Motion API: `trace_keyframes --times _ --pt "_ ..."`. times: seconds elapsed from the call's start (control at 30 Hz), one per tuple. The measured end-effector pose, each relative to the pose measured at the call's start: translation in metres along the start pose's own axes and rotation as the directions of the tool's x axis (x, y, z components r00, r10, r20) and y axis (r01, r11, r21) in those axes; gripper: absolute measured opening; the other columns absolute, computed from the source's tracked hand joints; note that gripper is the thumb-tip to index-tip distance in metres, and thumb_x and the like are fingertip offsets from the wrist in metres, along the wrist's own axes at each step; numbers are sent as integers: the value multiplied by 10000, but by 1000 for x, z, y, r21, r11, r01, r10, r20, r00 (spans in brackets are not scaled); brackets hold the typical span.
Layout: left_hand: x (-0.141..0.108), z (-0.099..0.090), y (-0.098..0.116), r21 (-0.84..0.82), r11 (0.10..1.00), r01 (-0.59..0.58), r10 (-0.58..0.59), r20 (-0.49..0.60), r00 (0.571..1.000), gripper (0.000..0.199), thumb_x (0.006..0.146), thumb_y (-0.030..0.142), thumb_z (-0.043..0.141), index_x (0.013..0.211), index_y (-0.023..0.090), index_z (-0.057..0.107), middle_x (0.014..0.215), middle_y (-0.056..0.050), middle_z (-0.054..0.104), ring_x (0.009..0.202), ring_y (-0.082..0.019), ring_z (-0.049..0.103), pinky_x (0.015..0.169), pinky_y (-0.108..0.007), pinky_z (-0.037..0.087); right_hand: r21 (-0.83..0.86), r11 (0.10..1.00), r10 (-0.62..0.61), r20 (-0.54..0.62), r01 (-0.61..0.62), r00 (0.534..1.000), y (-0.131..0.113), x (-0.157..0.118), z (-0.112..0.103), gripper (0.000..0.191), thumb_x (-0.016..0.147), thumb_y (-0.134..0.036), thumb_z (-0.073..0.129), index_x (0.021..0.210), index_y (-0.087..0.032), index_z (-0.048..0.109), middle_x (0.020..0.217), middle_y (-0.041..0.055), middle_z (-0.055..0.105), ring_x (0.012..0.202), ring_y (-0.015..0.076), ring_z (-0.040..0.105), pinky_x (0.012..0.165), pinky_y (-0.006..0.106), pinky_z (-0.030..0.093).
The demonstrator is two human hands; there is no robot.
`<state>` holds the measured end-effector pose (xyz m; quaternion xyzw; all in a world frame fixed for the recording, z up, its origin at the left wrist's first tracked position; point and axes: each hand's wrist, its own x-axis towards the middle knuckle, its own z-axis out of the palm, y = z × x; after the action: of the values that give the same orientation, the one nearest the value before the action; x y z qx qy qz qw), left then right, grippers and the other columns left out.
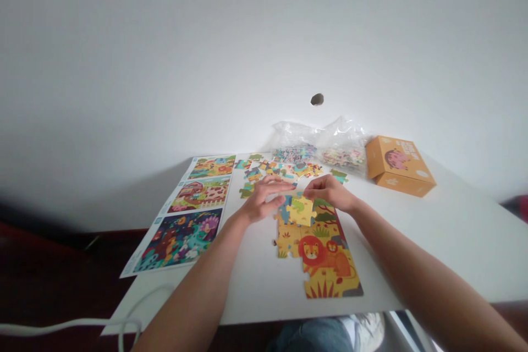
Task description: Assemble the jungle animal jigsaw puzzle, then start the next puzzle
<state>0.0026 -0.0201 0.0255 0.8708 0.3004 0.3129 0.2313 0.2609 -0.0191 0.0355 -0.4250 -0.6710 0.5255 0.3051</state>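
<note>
A partly joined jigsaw puzzle (324, 256) with two orange lions lies on the white table. Over its upper left part is a yellow puzzle piece (300, 212) with a green animal on it. My right hand (329, 191) is closed, its thumb and fingertips pinching the top edge of that piece. Just left of it, my left hand (266, 197) is open, palm down, fingers stretched to the right above the table. Several loose puzzle pieces (305, 169) are scattered beyond both hands.
On the left lies a reference sheet (187, 214) with three printed pictures. Two clear plastic bags (342, 148) of pieces lean near the wall, beside an orange box (398, 165). A white cable (74, 323) crosses the table's front left corner.
</note>
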Motion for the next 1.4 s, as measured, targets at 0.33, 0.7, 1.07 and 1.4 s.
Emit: trace_keyframes --times 0.33,0.7,1.07,1.4 --pt "-1 10 -2 247 966 72 -124 201 972 288 703 354 818 988 348 779 1254 -7 664 1280 -326 420 1120 -582 226 -111 994 30 340 8 940 -26 -17 30 228 744 -358 711 731 -133 749 654 -1 666 591 102 498 578 233 353" --pt "0 12 -7 217 975 54 -97 193 976 329 702 415 822 1014 320 776 1283 -12 654 1289 -324 426 1147 -543 227 -259 965 75 445 48 892 -23 -21 42 164 765 -304 676 745 -148 724 663 -6 681 604 114 589 587 207 425" --pt "2 9 2 231 971 68 -115 195 974 281 748 401 777 1017 321 768 1286 -1 654 1303 -321 412 1148 -547 212 -138 990 53 452 11 891 -29 -24 47 146 789 -281 667 741 -145 689 595 -21 625 541 95 537 537 207 387" --pt "2 9 -1 249 968 18 -70 203 977 276 760 447 773 1016 343 773 1267 -4 668 1297 -316 417 1127 -515 236 -225 974 126 515 -8 848 -28 -26 61 152 778 -268 664 697 -143 694 522 -17 637 531 96 568 539 189 392"
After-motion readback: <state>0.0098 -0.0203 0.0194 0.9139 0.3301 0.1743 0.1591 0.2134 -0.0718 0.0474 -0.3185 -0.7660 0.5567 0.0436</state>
